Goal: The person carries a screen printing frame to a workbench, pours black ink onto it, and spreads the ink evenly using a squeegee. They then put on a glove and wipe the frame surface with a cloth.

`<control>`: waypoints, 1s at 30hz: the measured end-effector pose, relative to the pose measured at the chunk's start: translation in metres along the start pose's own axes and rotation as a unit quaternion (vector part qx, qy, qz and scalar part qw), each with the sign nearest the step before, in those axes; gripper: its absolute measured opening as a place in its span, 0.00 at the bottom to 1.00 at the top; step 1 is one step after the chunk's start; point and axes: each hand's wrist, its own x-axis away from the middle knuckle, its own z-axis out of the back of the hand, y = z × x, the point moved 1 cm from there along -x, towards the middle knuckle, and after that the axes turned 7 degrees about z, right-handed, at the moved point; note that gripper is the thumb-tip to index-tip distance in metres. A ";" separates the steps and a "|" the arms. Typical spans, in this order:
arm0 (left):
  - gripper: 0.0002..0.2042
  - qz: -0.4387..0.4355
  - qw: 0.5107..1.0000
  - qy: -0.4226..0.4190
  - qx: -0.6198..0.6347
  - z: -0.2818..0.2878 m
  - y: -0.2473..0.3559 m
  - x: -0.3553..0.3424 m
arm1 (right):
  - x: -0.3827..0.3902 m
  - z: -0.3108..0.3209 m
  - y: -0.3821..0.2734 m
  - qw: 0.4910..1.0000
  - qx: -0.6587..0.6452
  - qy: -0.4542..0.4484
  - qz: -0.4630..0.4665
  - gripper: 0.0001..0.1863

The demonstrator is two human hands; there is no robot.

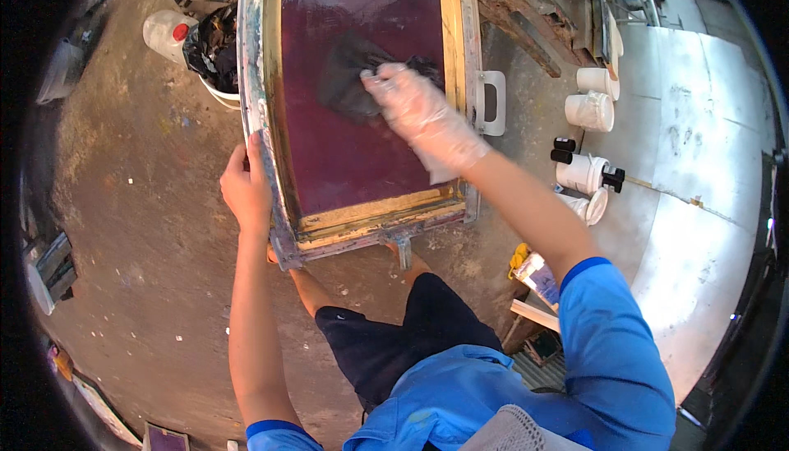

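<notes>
A screen-printing frame point(449, 27) with yellowish wooden sides and a purple mesh point(353, 159) lies in front of me on a paint-stained metal stand point(471, 48). My right hand point(419, 114), in a loose clear plastic glove, is closed on a dark rag point(347, 81) that lies against the upper middle of the mesh. The mesh looks wet and shiny toward its far end. At the left edge, my bare left hand point(248, 184) grips the outer side of the frame and stand; some of its fingers are hidden behind the edge.
A white jug with a red cap point(168, 33) and a bucket lined with a black bag point(215, 52) stand to the left. On the right, several white buckets point(588, 111) line a pale metal-topped table point(657, 122). A white handle point(493, 104) juts from the stand's right side.
</notes>
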 end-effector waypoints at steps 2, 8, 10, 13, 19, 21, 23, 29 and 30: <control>0.26 -0.004 1.000 -0.002 0.000 -0.003 0.003 -0.003 | -0.011 0.023 0.052 0.994 0.054 0.039 -0.086 0.17; 0.27 -0.018 1.000 0.023 -0.005 -0.003 0.009 -0.002 | -0.055 -0.031 0.041 0.981 0.053 0.086 -0.168 0.10; 0.28 -0.026 0.999 0.031 -0.007 -0.005 0.013 0.002 | -0.019 -0.050 -0.001 0.989 -0.084 0.112 -0.048 0.22; 0.28 -0.018 0.998 0.030 -0.053 0.000 0.002 0.003 | 0.003 0.005 -0.027 0.982 -0.153 0.110 -0.027 0.20; 0.28 -0.015 0.997 0.024 -0.068 0.000 0.013 0.001 | 0.015 0.090 0.049 0.653 -0.682 0.217 -0.248 0.12; 0.29 -0.012 0.998 0.032 -0.060 0.000 0.014 0.004 | -0.006 0.108 0.051 0.848 -0.452 0.143 -0.237 0.14; 0.29 -0.010 0.998 0.033 -0.060 -0.001 0.011 0.003 | -0.003 0.106 0.051 0.937 -0.253 0.132 -0.202 0.15; 0.29 0.003 0.998 0.018 -0.063 0.000 0.006 0.002 | 0.006 0.019 0.019 0.911 -0.076 0.170 -0.368 0.32; 0.28 0.000 0.998 0.018 -0.061 -0.001 0.005 0.001 | 0.001 0.010 0.018 0.936 0.109 0.109 -0.316 0.34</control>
